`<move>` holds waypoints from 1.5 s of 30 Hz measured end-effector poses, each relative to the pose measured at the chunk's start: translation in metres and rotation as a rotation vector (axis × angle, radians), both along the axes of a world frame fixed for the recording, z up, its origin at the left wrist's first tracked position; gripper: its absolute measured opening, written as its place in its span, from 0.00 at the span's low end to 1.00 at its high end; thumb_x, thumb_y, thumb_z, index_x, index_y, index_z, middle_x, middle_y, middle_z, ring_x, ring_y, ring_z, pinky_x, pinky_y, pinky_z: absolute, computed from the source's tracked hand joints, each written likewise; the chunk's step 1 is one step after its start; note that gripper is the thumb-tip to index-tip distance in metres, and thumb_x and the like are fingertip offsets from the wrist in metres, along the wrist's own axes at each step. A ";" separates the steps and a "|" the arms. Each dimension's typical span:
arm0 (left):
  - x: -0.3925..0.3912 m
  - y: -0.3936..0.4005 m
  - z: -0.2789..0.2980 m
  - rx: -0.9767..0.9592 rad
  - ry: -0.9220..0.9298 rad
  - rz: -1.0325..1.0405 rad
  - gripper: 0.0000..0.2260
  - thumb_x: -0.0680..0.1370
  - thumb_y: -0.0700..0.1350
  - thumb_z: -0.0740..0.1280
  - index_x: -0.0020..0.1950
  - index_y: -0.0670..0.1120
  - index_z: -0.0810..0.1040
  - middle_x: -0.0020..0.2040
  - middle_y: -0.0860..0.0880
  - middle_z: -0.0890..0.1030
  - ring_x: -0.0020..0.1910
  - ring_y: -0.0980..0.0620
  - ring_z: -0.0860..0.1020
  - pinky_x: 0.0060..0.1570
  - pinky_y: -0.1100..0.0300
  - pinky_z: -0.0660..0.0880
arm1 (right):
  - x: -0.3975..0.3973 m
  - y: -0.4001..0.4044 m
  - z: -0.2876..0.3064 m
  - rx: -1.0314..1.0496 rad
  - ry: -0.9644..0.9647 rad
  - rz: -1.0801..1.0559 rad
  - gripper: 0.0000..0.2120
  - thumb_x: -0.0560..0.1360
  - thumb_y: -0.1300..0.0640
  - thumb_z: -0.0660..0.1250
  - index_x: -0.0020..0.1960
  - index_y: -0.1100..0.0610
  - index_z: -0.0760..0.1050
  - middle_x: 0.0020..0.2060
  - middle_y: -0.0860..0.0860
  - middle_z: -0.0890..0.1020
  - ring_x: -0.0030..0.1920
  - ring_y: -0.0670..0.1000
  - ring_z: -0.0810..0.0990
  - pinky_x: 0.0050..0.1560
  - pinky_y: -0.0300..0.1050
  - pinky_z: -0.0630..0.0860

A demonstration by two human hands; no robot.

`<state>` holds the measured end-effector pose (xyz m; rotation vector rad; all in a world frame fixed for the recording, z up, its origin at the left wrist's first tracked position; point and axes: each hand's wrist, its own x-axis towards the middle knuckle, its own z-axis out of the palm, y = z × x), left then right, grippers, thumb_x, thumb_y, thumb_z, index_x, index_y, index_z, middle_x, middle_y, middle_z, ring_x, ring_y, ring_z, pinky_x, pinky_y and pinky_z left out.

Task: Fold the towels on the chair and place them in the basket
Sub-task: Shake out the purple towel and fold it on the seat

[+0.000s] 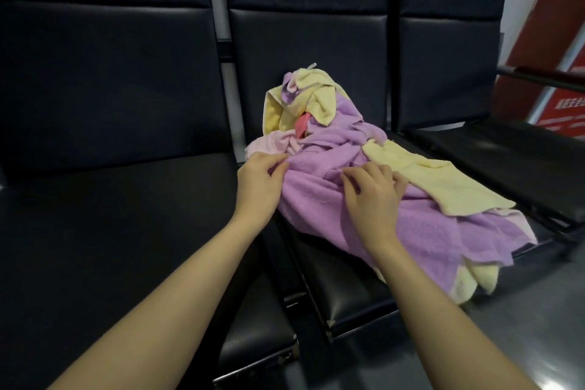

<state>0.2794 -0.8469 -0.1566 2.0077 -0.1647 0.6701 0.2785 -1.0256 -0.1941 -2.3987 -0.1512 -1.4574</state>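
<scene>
A jumbled heap of towels lies on the middle black chair seat (351, 291). The biggest is a purple towel (319, 199) spread over the front of the heap. A yellow towel (440, 184) lies flat on its right side, more yellow cloth (316, 98) is bunched at the back, and a pale pink towel (272, 144) shows at the left. My left hand (258, 184) pinches the purple towel's left edge. My right hand (372, 196) rests on the purple towel with curled fingers gathering the cloth. No basket is in view.
Three black padded chairs stand in a row; the left seat (110, 231) and the right seat (506, 152) hold nothing. A small pink-red item (302, 125) pokes out of the heap. A red panel (550, 51) leans at the far right. Grey floor (493, 326) lies below.
</scene>
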 end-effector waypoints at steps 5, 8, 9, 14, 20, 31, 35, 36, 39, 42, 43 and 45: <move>-0.028 0.039 0.031 0.022 -0.062 0.050 0.10 0.78 0.41 0.67 0.59 0.43 0.80 0.51 0.50 0.77 0.47 0.59 0.75 0.46 0.75 0.69 | -0.021 0.036 0.024 -0.011 -0.136 0.155 0.03 0.71 0.62 0.69 0.40 0.56 0.81 0.33 0.49 0.80 0.37 0.53 0.77 0.44 0.46 0.61; -0.050 0.068 0.039 0.045 -0.063 0.102 0.11 0.79 0.41 0.66 0.60 0.42 0.80 0.50 0.51 0.76 0.47 0.59 0.74 0.44 0.77 0.69 | -0.035 0.065 0.026 -0.011 -0.112 0.318 0.08 0.73 0.58 0.64 0.42 0.57 0.82 0.35 0.50 0.81 0.41 0.50 0.75 0.42 0.47 0.61; -0.058 0.079 0.040 0.052 -0.056 0.120 0.12 0.79 0.41 0.65 0.61 0.42 0.79 0.51 0.51 0.77 0.47 0.59 0.74 0.44 0.77 0.69 | -0.040 0.075 0.025 -0.008 -0.081 0.371 0.09 0.73 0.57 0.64 0.43 0.57 0.82 0.37 0.50 0.81 0.43 0.49 0.74 0.43 0.47 0.62; -0.095 0.128 0.038 0.086 -0.028 0.223 0.12 0.79 0.39 0.64 0.62 0.43 0.78 0.55 0.49 0.78 0.52 0.58 0.74 0.49 0.73 0.68 | -0.070 0.125 0.017 0.023 0.175 0.580 0.12 0.74 0.52 0.61 0.45 0.55 0.82 0.38 0.49 0.79 0.42 0.50 0.74 0.44 0.48 0.64; -0.130 0.193 0.027 0.190 0.030 0.423 0.12 0.80 0.41 0.63 0.62 0.43 0.78 0.56 0.47 0.77 0.52 0.54 0.75 0.52 0.61 0.72 | -0.098 0.183 0.021 -0.048 0.401 0.804 0.06 0.73 0.53 0.68 0.41 0.53 0.83 0.37 0.47 0.78 0.38 0.51 0.76 0.45 0.55 0.72; -0.135 0.234 -0.029 0.525 0.203 0.366 0.14 0.81 0.49 0.60 0.65 0.50 0.77 0.60 0.49 0.75 0.61 0.48 0.69 0.57 0.55 0.57 | -0.076 0.216 -0.006 0.176 0.652 0.513 0.06 0.74 0.56 0.69 0.51 0.52 0.81 0.47 0.46 0.79 0.49 0.52 0.80 0.58 0.57 0.70; -0.120 0.224 -0.034 0.622 0.292 0.134 0.15 0.80 0.56 0.59 0.63 0.56 0.77 0.61 0.54 0.76 0.61 0.52 0.70 0.58 0.55 0.56 | -0.071 0.210 -0.010 0.064 0.864 0.501 0.13 0.74 0.55 0.68 0.58 0.51 0.79 0.53 0.47 0.83 0.59 0.50 0.78 0.67 0.52 0.64; -0.118 0.224 -0.036 0.659 0.299 0.083 0.14 0.79 0.58 0.59 0.61 0.57 0.78 0.59 0.55 0.77 0.60 0.52 0.71 0.57 0.53 0.58 | -0.070 0.209 -0.009 0.023 0.901 0.501 0.13 0.74 0.54 0.68 0.58 0.50 0.79 0.52 0.47 0.83 0.59 0.49 0.77 0.68 0.51 0.62; -0.117 0.228 -0.044 0.688 0.241 0.011 0.12 0.79 0.57 0.61 0.56 0.56 0.81 0.55 0.56 0.79 0.55 0.53 0.74 0.54 0.55 0.59 | -0.069 0.205 -0.008 -0.019 0.933 0.485 0.09 0.75 0.51 0.68 0.55 0.46 0.79 0.50 0.44 0.82 0.55 0.44 0.75 0.68 0.47 0.56; -0.114 0.235 -0.049 0.553 0.127 0.035 0.07 0.78 0.51 0.66 0.49 0.52 0.84 0.50 0.55 0.82 0.52 0.53 0.77 0.51 0.58 0.59 | -0.067 0.206 -0.012 -0.028 0.923 0.511 0.02 0.74 0.51 0.69 0.47 0.46 0.79 0.51 0.43 0.82 0.56 0.42 0.74 0.60 0.46 0.55; -0.112 0.237 -0.050 0.497 0.111 0.041 0.07 0.77 0.50 0.67 0.47 0.51 0.84 0.47 0.55 0.82 0.49 0.52 0.79 0.54 0.57 0.62 | -0.067 0.207 -0.013 -0.022 0.915 0.524 0.02 0.75 0.52 0.69 0.44 0.46 0.78 0.51 0.43 0.81 0.56 0.43 0.75 0.58 0.46 0.55; -0.111 0.243 -0.052 0.388 0.096 0.042 0.06 0.76 0.49 0.69 0.46 0.50 0.85 0.43 0.53 0.82 0.44 0.50 0.80 0.55 0.51 0.71 | -0.068 0.211 -0.014 0.006 0.871 0.537 0.04 0.75 0.54 0.69 0.42 0.47 0.76 0.46 0.44 0.82 0.52 0.46 0.76 0.57 0.47 0.57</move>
